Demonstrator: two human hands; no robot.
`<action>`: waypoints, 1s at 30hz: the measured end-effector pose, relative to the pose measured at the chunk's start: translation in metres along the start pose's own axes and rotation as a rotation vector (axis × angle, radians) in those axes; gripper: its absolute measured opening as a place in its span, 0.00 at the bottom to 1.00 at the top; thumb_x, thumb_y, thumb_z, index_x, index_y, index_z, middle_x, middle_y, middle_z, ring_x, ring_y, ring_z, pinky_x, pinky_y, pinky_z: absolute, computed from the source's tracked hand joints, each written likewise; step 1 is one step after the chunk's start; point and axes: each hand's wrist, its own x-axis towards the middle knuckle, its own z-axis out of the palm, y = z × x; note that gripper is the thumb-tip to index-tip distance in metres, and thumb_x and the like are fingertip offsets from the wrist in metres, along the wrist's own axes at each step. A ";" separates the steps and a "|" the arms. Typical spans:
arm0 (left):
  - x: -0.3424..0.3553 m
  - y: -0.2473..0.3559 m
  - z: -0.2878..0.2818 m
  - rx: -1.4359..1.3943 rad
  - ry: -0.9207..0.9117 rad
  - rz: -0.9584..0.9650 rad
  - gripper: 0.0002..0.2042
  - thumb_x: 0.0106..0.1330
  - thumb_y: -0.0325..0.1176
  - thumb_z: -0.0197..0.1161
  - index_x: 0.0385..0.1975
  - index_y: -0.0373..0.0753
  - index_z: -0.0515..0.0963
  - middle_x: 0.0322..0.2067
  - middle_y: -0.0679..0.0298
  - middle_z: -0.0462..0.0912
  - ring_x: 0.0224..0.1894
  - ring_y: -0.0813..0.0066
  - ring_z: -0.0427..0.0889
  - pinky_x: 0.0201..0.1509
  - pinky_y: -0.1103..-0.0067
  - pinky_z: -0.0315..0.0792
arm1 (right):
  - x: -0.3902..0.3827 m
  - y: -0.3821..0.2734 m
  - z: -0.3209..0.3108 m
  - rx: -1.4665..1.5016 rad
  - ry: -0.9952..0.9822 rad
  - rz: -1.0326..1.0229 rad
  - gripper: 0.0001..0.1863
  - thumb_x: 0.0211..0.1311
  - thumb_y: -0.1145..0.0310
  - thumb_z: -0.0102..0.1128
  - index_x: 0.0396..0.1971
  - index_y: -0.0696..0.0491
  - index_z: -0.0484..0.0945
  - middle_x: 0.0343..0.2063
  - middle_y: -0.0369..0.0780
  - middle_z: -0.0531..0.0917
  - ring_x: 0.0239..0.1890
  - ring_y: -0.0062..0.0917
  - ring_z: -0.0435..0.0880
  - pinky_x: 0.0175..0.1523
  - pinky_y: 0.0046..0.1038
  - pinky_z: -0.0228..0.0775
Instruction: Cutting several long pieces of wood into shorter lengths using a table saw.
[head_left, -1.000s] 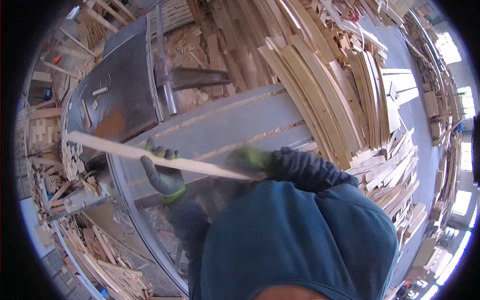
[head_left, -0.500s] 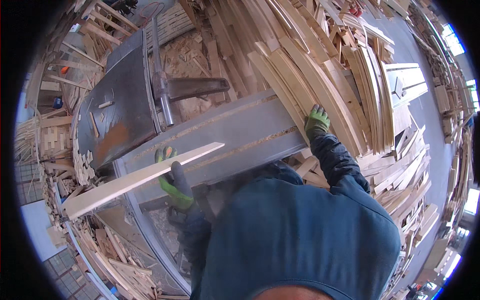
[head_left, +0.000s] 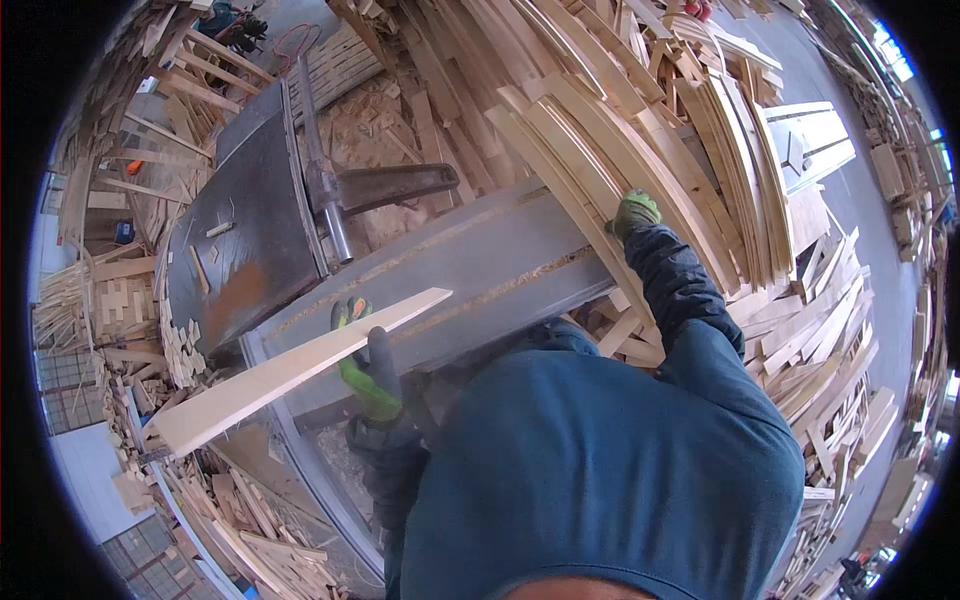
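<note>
My left hand (head_left: 371, 372), in a green and grey glove, is closed round a long pale wooden board (head_left: 290, 373) with a pointed far end. The board slants over the left part of the grey machine table (head_left: 470, 260), its wide end out to the left. On the right, my gloved right hand (head_left: 636, 213) lies with curled fingers on a stack of long boards (head_left: 590, 150). It grips at the near part of the stack, where one board (head_left: 628, 275) sticks out toward me. The fingertips are partly hidden.
A dark metal plate (head_left: 245, 230) with small offcuts adjoins the table's left side. A metal bar and arm (head_left: 395, 187) stand over the far edge. Scrap wood (head_left: 810, 350) piles up at right, and more offcuts (head_left: 250, 520) lie at lower left.
My right hand has curled its fingers on the stack, and a board at its left edge has slid toward me. The left hand still holds its board, shifted slightly right in view.
</note>
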 end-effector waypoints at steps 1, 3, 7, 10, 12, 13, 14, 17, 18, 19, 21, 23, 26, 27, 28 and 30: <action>-0.001 0.002 0.001 0.006 -0.020 0.012 0.35 0.85 0.39 0.70 0.82 0.21 0.66 0.76 0.43 0.77 0.77 0.50 0.81 0.82 0.58 0.73 | 0.001 0.002 -0.003 0.002 0.002 0.005 0.64 0.49 0.43 0.94 0.81 0.61 0.72 0.74 0.56 0.82 0.75 0.54 0.84 0.76 0.50 0.82; -0.003 0.004 0.001 0.013 -0.039 0.026 0.35 0.85 0.38 0.70 0.82 0.21 0.67 0.76 0.42 0.77 0.77 0.50 0.81 0.82 0.58 0.73 | 0.000 0.004 -0.007 0.067 -0.034 0.048 0.58 0.49 0.44 0.95 0.78 0.55 0.79 0.73 0.54 0.84 0.74 0.54 0.85 0.75 0.50 0.83; -0.007 0.010 0.002 0.043 -0.046 0.034 0.37 0.84 0.39 0.71 0.83 0.22 0.66 0.75 0.43 0.79 0.75 0.52 0.82 0.82 0.60 0.73 | -0.007 0.010 -0.011 0.071 -0.224 -0.051 0.45 0.53 0.42 0.92 0.69 0.49 0.88 0.64 0.54 0.90 0.68 0.52 0.90 0.72 0.51 0.85; -0.005 0.012 0.004 0.026 -0.058 0.022 0.36 0.84 0.37 0.72 0.82 0.21 0.67 0.75 0.42 0.78 0.74 0.52 0.81 0.81 0.59 0.74 | -0.035 0.009 -0.008 -0.128 0.152 -0.128 0.36 0.56 0.42 0.89 0.59 0.50 0.93 0.53 0.52 0.95 0.60 0.51 0.94 0.66 0.51 0.87; -0.006 0.018 0.004 0.035 -0.062 0.020 0.36 0.83 0.37 0.73 0.82 0.21 0.67 0.74 0.43 0.79 0.74 0.53 0.81 0.81 0.59 0.74 | -0.011 0.033 0.031 0.119 0.198 -0.202 0.31 0.61 0.42 0.85 0.53 0.52 0.94 0.44 0.52 0.95 0.52 0.53 0.96 0.60 0.52 0.87; -0.006 0.019 0.005 0.021 -0.087 0.059 0.37 0.83 0.38 0.73 0.82 0.21 0.67 0.74 0.43 0.79 0.74 0.54 0.81 0.80 0.60 0.74 | -0.024 0.019 0.021 0.120 0.191 -0.224 0.31 0.61 0.42 0.85 0.53 0.52 0.94 0.44 0.52 0.95 0.52 0.53 0.96 0.60 0.52 0.87; -0.004 0.020 0.007 0.007 -0.114 0.100 0.37 0.83 0.39 0.74 0.82 0.22 0.67 0.74 0.43 0.80 0.74 0.55 0.82 0.80 0.60 0.75 | -0.044 0.011 0.013 0.162 0.238 -0.304 0.28 0.64 0.43 0.83 0.54 0.50 0.93 0.44 0.50 0.95 0.51 0.52 0.96 0.57 0.50 0.88; 0.008 0.029 0.043 -0.079 -0.254 -0.051 0.37 0.83 0.41 0.75 0.82 0.23 0.68 0.73 0.43 0.81 0.71 0.58 0.85 0.76 0.64 0.79 | -0.131 -0.035 -0.062 0.352 0.323 -0.545 0.26 0.68 0.40 0.81 0.49 0.49 0.93 0.41 0.50 0.93 0.46 0.51 0.95 0.50 0.50 0.87; 0.011 0.029 0.060 -0.112 -0.255 -0.048 0.37 0.83 0.41 0.75 0.81 0.23 0.68 0.71 0.44 0.84 0.68 0.59 0.87 0.74 0.64 0.81 | -0.153 -0.057 -0.081 0.440 0.291 -0.649 0.27 0.68 0.40 0.81 0.47 0.50 0.92 0.40 0.50 0.92 0.44 0.51 0.94 0.49 0.50 0.86; 0.016 0.026 0.076 -0.147 -0.257 -0.043 0.37 0.84 0.41 0.75 0.81 0.24 0.69 0.68 0.45 0.87 0.65 0.60 0.90 0.73 0.65 0.82 | -0.171 -0.081 -0.095 0.526 0.260 -0.750 0.28 0.67 0.39 0.82 0.45 0.52 0.91 0.39 0.50 0.91 0.42 0.51 0.93 0.48 0.51 0.85; 0.033 0.043 0.103 0.045 -0.283 -0.018 0.30 0.85 0.40 0.73 0.78 0.28 0.75 0.63 0.52 0.91 0.61 0.69 0.89 0.66 0.71 0.83 | -0.211 -0.125 -0.105 0.795 0.400 -0.836 0.30 0.65 0.38 0.84 0.43 0.54 0.90 0.39 0.50 0.89 0.38 0.50 0.92 0.46 0.52 0.86; 0.048 0.053 0.123 0.011 -0.244 0.008 0.27 0.86 0.41 0.71 0.76 0.29 0.78 0.63 0.54 0.90 0.60 0.71 0.88 0.65 0.73 0.81 | -0.243 -0.150 -0.116 0.765 0.433 -0.853 0.31 0.66 0.38 0.83 0.45 0.54 0.90 0.38 0.48 0.88 0.36 0.48 0.91 0.42 0.52 0.87; 0.056 0.058 0.138 -0.230 -0.192 0.026 0.42 0.79 0.58 0.75 0.78 0.28 0.73 0.69 0.49 0.85 0.64 0.66 0.86 0.69 0.70 0.80 | -0.262 -0.158 -0.114 0.722 0.403 -1.003 0.32 0.69 0.37 0.80 0.53 0.52 0.88 0.40 0.46 0.85 0.39 0.46 0.91 0.41 0.50 0.87; 0.057 0.078 0.148 -0.243 -0.173 0.070 0.45 0.77 0.60 0.76 0.79 0.27 0.71 0.70 0.48 0.84 0.64 0.65 0.86 0.69 0.68 0.80 | -0.259 -0.159 -0.099 0.754 0.448 -1.091 0.33 0.70 0.37 0.79 0.55 0.51 0.87 0.41 0.46 0.84 0.41 0.46 0.91 0.41 0.49 0.87; 0.057 0.093 0.149 -0.177 -0.217 0.070 0.45 0.77 0.61 0.76 0.78 0.26 0.73 0.69 0.45 0.84 0.64 0.63 0.86 0.71 0.66 0.80 | -0.259 -0.159 -0.098 0.733 0.380 -1.109 0.35 0.71 0.37 0.76 0.60 0.52 0.85 0.44 0.47 0.83 0.46 0.48 0.91 0.46 0.51 0.87; 0.060 0.092 0.143 -0.023 -0.215 -0.038 0.37 0.74 0.52 0.81 0.69 0.26 0.81 0.63 0.46 0.87 0.62 0.62 0.88 0.71 0.66 0.81 | -0.269 -0.159 -0.100 0.759 0.368 -1.115 0.35 0.71 0.38 0.76 0.63 0.52 0.83 0.45 0.47 0.83 0.48 0.49 0.91 0.49 0.51 0.87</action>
